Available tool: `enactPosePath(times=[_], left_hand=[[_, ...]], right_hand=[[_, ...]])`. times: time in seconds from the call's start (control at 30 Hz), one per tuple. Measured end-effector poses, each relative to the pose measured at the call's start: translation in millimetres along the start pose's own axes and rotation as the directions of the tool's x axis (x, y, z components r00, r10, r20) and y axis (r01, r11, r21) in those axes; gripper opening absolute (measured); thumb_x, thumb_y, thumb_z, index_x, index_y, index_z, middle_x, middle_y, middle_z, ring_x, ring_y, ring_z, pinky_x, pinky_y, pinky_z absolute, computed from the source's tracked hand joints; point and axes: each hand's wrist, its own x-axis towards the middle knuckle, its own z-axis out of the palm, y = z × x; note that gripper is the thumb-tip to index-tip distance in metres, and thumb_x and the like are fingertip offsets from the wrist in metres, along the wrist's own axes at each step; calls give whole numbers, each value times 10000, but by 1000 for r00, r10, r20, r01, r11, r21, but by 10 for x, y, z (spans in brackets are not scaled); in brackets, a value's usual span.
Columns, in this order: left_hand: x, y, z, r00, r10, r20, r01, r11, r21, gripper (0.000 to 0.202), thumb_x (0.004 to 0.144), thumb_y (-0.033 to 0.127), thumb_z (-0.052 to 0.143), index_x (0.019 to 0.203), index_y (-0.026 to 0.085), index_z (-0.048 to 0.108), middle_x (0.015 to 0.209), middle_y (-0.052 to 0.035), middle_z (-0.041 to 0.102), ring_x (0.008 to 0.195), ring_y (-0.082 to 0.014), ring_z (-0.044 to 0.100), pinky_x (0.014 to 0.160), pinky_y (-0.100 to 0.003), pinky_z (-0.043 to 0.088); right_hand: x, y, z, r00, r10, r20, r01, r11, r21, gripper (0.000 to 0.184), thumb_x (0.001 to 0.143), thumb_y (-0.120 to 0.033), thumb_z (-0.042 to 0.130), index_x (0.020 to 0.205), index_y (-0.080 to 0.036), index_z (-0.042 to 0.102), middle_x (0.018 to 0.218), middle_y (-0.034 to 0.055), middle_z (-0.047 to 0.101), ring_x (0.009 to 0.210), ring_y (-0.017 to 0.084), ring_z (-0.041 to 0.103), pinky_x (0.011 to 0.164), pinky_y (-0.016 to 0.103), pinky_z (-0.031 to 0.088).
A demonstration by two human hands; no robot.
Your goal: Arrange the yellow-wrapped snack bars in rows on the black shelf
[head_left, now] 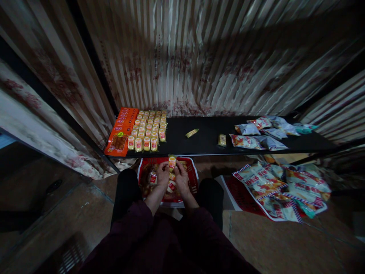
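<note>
Between my two hands is a small wrapped snack cake [172, 163] with a yellow, white and red wrapper, held upright over a red basket [195, 171]. My left hand [162, 176] pinches its left side and my right hand [181, 178] its right side. Below them, the basket holds more wrapped snacks, among them one with a red label [153, 178] beside my left hand. On the black shelf [176, 144] ahead, similar snack cakes [146, 143] stand in tight rows at the left.
An orange package [122, 131] lies at the shelf's left end. A thin wrapped piece [192, 133] and a single packet [222, 140] lie mid-shelf. Several snack bags [246, 141] are at the right. Below them, another basket [248, 198] overflows with bags. A striped curtain [182, 57] hangs behind.
</note>
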Motion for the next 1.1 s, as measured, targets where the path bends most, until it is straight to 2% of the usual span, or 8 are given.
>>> enactPosePath(times=[0.3, 0.43, 0.57, 0.83, 1.1], left_hand=[[13, 191, 8, 999, 5, -43, -3, 999, 49, 237, 757, 110, 497, 907, 193, 659, 835, -30, 666, 782, -135, 603, 816, -271, 473], [-1, 298, 16, 997, 37, -64, -33, 997, 76, 222, 762, 101, 495, 905, 192, 638, 821, -27, 648, 792, -135, 598, 817, -270, 465], [-23, 383, 29, 996, 62, -60, -56, 994, 98, 176, 762, 101, 487, 844, 190, 614, 813, -26, 635, 793, -137, 593, 799, -268, 462], [-13, 402, 45, 992, 101, -71, -91, 987, 136, 129, 756, 102, 496, 759, 197, 582, 811, -28, 629, 785, -142, 584, 789, -273, 461], [0, 401, 65, 993, 97, -72, -86, 986, 144, 130, 774, 122, 492, 804, 197, 594, 865, -41, 655, 794, -155, 592, 808, -284, 456]], right_hand=[[21, -98, 63, 999, 33, 25, -35, 992, 125, 453, 776, -396, 576, 1184, -202, 609, 1143, 77, 680, 1047, 209, 619, 953, 388, 469], [55, -131, 81, 999, 34, -19, -31, 992, 122, 472, 735, -406, 627, 1156, -191, 625, 1154, 91, 672, 1064, 223, 607, 947, 395, 473], [63, -180, 95, 1000, 29, 0, -29, 991, 134, 455, 737, -422, 632, 1127, -188, 637, 1135, 93, 678, 1074, 231, 603, 956, 404, 463], [55, -246, 118, 1000, 29, 9, -30, 977, 211, 457, 724, -399, 656, 1128, -187, 627, 1150, 94, 671, 1065, 229, 611, 947, 400, 475], [67, -362, 150, 1000, -1, -2, 1, 987, 158, 457, 726, -402, 660, 1131, -194, 624, 1184, 82, 653, 1102, 227, 585, 991, 398, 444]])
